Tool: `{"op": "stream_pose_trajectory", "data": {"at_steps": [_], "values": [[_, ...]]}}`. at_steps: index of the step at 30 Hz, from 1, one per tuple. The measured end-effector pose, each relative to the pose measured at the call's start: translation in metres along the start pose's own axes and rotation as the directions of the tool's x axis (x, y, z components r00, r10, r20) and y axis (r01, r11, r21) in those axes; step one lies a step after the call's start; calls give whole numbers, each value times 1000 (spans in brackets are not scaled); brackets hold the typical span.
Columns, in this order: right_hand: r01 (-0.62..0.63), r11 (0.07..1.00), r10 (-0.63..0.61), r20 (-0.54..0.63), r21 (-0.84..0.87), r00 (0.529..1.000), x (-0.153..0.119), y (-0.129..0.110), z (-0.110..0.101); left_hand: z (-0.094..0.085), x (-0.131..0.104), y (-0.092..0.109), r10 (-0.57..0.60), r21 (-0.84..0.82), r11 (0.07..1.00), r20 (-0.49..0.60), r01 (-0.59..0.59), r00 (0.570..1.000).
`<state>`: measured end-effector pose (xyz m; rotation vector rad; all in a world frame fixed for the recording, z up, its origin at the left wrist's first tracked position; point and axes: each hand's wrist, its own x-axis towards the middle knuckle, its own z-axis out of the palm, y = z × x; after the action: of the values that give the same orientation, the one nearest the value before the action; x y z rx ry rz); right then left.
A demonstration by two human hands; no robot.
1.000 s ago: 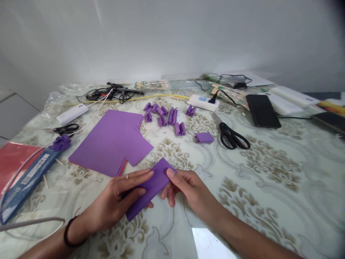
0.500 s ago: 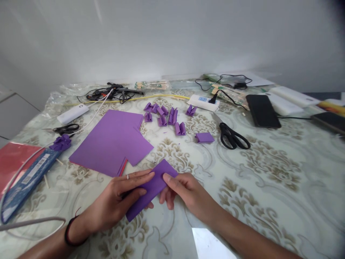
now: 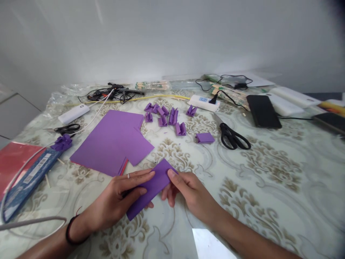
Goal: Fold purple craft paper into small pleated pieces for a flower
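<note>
Between my hands is a folded strip of purple paper (image 3: 155,185), tilted with its upper end to the right. My left hand (image 3: 122,192) grips its left edge, fingers on top and a fingertip showing underneath. At the upper right end, my right hand (image 3: 185,189) pinches the paper, thumb on top and the other fingers below. Purple paper sheets (image 3: 107,140) lie in a stack beyond my left hand, with red paper showing at a lower edge. Several small folded purple paper pieces (image 3: 173,117) sit further back, and a flat folded piece (image 3: 205,137) lies nearer.
Black-handled scissors (image 3: 233,136) lie to the right, near a black phone (image 3: 262,111). A white power strip (image 3: 204,103) stands behind the folded pieces. On the left are a white power bank (image 3: 73,114), a second pair of scissors (image 3: 67,128) and a blue package (image 3: 33,183).
My right thumb has slid a little up and right along the paper toward its corner. My left hand holds nearly the same place.
</note>
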<state>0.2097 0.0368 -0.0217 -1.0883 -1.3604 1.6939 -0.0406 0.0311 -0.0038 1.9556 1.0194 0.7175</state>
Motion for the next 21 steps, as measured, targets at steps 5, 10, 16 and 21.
{"op": "stream_pose_trajectory", "data": {"at_steps": [5,10,16,21], "values": [[-1,999,1,-15,43,1000,0,-2,0,-1,0,1,-13,3,1000,8,13,1000],[21,998,-18,-48,56,999,0,-2,0,0,0,2,-14,-11,1000,-2,14,1000],[7,995,-3,-41,100,999,2,-2,1,0,2,5,-9,-71,997,-6,8,1000],[26,992,-22,-26,124,999,1,-2,1,0,1,6,-80,-172,982,26,83,996]]}}
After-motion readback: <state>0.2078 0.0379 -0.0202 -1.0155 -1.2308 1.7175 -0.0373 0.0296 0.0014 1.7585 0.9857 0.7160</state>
